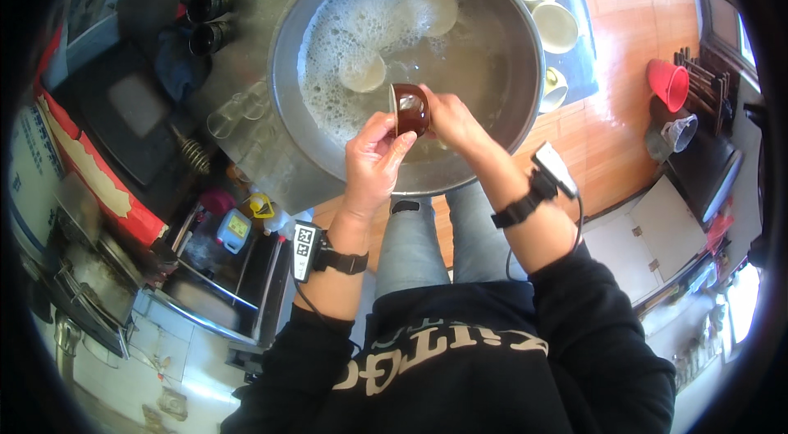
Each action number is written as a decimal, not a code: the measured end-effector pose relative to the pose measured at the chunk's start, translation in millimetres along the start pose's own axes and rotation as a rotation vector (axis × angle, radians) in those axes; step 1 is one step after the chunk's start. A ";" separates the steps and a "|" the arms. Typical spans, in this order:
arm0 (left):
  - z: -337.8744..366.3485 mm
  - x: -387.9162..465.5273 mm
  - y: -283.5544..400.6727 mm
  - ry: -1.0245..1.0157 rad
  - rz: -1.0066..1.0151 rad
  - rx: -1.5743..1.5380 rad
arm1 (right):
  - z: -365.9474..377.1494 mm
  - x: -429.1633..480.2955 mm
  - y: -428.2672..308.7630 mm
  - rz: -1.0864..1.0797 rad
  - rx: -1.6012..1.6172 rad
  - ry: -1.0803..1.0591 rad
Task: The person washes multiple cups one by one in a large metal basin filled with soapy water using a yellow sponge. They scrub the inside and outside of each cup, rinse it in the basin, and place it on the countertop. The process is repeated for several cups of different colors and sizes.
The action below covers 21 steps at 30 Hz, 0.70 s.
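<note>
A small brown glazed cup [411,110], tilted on its side with its pale rim to the left, is held over a wide metal basin [283,95] of cloudy, foamy water. My left hand [377,157] grips its lower edge between thumb and fingers. My right hand [450,118] is at the cup's right side; its fingertips are partly hidden, so their exact hold does not show. In the foam lie a pale round dish [363,72] and a larger pale round piece [434,10], both partly under the suds.
White mugs [555,27] stand along the basin's right side on the table [588,64]. Clear glasses [231,117] lie at its left, below two dark cylindrical containers [209,6]. A blue jug [234,231] is at lower left. A red bucket [668,86] stands far right.
</note>
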<state>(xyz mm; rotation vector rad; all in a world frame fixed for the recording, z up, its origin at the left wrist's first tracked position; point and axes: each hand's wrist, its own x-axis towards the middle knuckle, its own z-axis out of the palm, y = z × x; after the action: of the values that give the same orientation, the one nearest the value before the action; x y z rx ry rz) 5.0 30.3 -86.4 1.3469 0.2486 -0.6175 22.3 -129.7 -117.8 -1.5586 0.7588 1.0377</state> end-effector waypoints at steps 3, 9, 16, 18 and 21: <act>5.4 7.6 -16.4 0.036 0.073 0.309 | -1.0 -21.9 16.9 -0.289 -0.624 0.454; 28.9 17.6 -46.7 0.097 -0.033 0.284 | 1.5 -19.3 20.6 -0.086 0.125 0.320; 11.4 30.3 -65.1 0.138 -0.345 -0.101 | -0.3 19.7 10.4 0.046 -0.163 0.252; 1.4 35.8 -69.8 0.414 -0.180 0.093 | -4.1 30.2 2.7 0.064 -0.170 0.277; -10.5 41.9 -76.2 0.507 -0.135 0.173 | -2.7 42.2 -7.3 0.057 -0.241 0.331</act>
<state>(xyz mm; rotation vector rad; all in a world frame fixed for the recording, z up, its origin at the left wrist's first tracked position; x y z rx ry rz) -0.7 21.7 -173.4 1.6522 0.7139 -0.4055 47.0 -128.7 -152.9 -1.9568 0.9336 0.9502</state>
